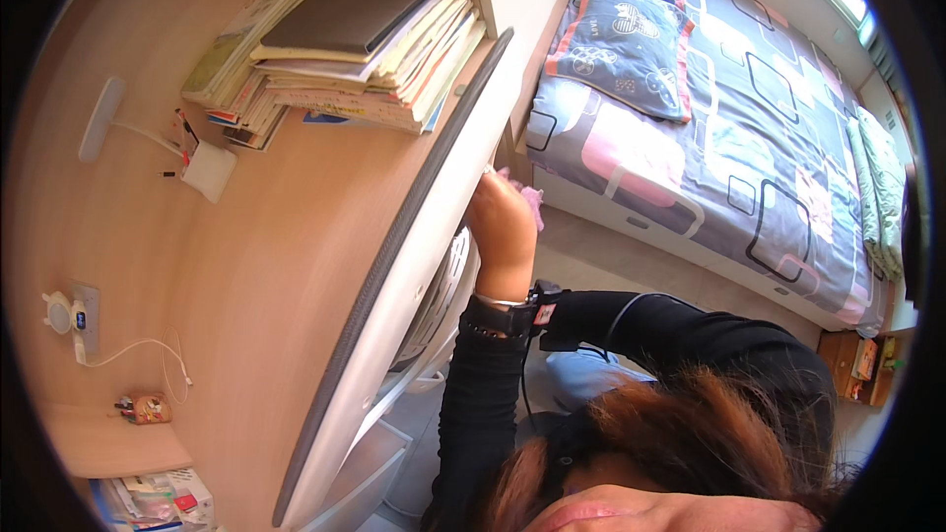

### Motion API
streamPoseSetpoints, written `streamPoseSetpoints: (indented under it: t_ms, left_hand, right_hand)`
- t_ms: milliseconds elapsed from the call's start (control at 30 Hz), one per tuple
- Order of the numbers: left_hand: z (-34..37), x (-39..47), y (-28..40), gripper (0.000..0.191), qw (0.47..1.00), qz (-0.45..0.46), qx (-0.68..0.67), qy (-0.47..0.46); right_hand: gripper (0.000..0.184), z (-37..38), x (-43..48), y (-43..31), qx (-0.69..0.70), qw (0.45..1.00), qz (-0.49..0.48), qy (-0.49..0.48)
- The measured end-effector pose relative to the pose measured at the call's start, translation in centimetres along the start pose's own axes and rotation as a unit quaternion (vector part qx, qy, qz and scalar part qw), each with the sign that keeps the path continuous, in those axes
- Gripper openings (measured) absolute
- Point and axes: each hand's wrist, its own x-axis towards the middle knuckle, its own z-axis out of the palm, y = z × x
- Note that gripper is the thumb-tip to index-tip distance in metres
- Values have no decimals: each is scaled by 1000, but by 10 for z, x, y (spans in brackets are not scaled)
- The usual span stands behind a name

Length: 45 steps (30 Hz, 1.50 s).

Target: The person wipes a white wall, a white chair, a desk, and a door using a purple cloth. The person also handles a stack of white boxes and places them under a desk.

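My left hand (504,218) presses against the back of a tilted white panel (436,214) with a dark textured edge (395,251), which looks like a chair's backrest. A bunched pink cloth (531,203) sticks out beside the knuckles, gripped in that hand. Its fingertips are hidden. A black strap (504,318) circles the left wrist. My right arm (635,318) crosses from the right in a black sleeve. The right hand is out of sight behind the left wrist. Slotted white plastic parts (447,288) show below the panel.
Left of the panel is a wooden desk (281,251) with stacked books and papers (392,52), a white pen holder (211,168) and a plugged-in cable (133,347). A bed (709,140) stands at upper right. A dark cable (526,384) hangs from my wrist.
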Motion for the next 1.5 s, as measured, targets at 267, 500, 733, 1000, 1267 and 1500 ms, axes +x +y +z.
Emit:
streamPoseSetpoints:
  t_ms: [267,500,733,1000,1267,1500]
  left_hand:
    - [1,-13,0,53,999,40,0,-19]
    - [-109,-82,50,35,949,-236,-152,-143]
    - [-195,-48,115,45,896,-246,-115,-351]
    - [-183,-2,143,29,882,-231,-281,-301]
    - [-209,102,182,23,882,-247,-112,-385]
    - [-184,166,179,22,957,-137,68,-245]
  right_hand:
    - [43,1,20,-52,-176,980,62,71]
    - [38,4,-34,-167,538,786,272,136]
    - [35,9,-77,-266,214,933,276,89]
    - [43,-21,-76,-367,372,882,280,-70]
    - [13,-126,-49,-373,-198,951,169,166]
    - [20,-111,47,-386,-8,972,122,202]
